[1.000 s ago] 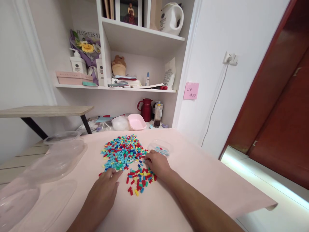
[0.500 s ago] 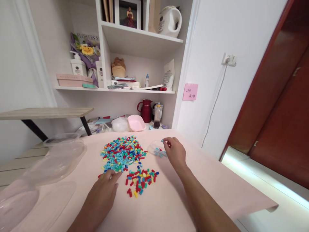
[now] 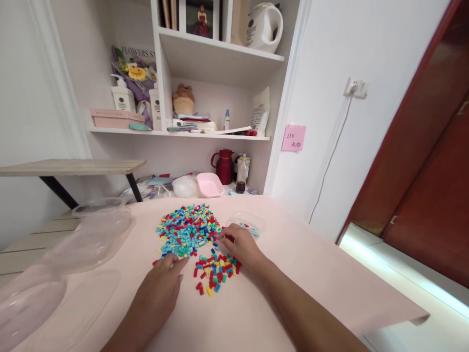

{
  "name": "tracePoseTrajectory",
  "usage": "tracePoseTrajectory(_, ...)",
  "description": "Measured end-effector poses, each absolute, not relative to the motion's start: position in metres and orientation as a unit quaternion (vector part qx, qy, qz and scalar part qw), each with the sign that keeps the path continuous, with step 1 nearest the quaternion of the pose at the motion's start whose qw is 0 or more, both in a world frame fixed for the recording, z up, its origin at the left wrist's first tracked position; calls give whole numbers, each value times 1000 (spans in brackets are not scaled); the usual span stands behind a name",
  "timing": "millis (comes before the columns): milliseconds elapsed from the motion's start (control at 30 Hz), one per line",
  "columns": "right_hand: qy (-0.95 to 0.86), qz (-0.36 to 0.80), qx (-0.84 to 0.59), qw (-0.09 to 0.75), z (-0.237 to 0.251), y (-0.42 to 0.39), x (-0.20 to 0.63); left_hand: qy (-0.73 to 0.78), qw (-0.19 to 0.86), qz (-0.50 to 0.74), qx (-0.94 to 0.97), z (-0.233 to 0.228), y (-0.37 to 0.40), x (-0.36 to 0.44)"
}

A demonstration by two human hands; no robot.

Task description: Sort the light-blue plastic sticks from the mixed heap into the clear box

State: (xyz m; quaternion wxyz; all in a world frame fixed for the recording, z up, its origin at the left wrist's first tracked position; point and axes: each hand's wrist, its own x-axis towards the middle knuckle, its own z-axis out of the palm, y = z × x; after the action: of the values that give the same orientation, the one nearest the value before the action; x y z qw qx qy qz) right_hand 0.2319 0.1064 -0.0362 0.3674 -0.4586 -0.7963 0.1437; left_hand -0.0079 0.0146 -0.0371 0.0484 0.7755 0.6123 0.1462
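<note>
Small coloured toy bricks form a large pile (image 3: 188, 230), with a smaller group of bricks (image 3: 216, 269) nearer me. My left hand (image 3: 163, 281) rests low at the near edge of the large pile, index finger stretched out and thumb apart, holding nothing I can see. Over the gap between the right edge of that pile and the smaller group is my right hand (image 3: 240, 244), fingers bent, their tips apart beside some bricks. Nothing shows between them. Behind this hand stands a clear plastic box (image 3: 258, 222) with a few blue and red bricks inside, partly hidden by the hand.
Clear plastic containers (image 3: 98, 239) and a clear lid (image 3: 84, 308) lie at the left of the pink-covered table (image 3: 315, 274). At the back are a pink basin (image 3: 210, 185), a red jug (image 3: 224, 167) and a bottle of dark liquid (image 3: 241, 176). Shelves rise behind.
My right hand has moved left and nearer, from above the clear box to the pile's right edge. The small blue brick at its fingertips is no longer seen there. My left hand stays nearly still.
</note>
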Motion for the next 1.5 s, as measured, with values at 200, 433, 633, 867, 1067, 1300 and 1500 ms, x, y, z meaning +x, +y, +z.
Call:
tracePoseTrajectory(200, -805, 191, -466, 311, -42, 108, 232, 614, 53, 147, 774, -37, 16, -7)
tracePoseTrajectory(433, -833, 202, -445, 259, -41, 108, 234, 615, 57, 139, 774, -33, 12, -4)
tracePoseTrajectory(633, -835, 196, -452, 247, -41, 110, 232, 611, 55, 141, 777, -32, 12, -4)
tracePoseTrajectory(867, -819, 202, -471, 257, -42, 109, 231, 613, 55, 135, 776, -31, 12, -3)
tracePoseTrajectory(1067, -815, 179, -489, 253, -38, 104, 231, 614, 50, 144, 774, -37, 15, -6)
tracePoseTrajectory(1300, -763, 106, -490, 408, -21, 99, 243, 613, 53, 142, 775, -37, 15, -7)
tracePoseTrajectory(1500, -672, 43, -522, 524, -15, 107, 268, 612, 55, 135, 777, -35, 15, -6)
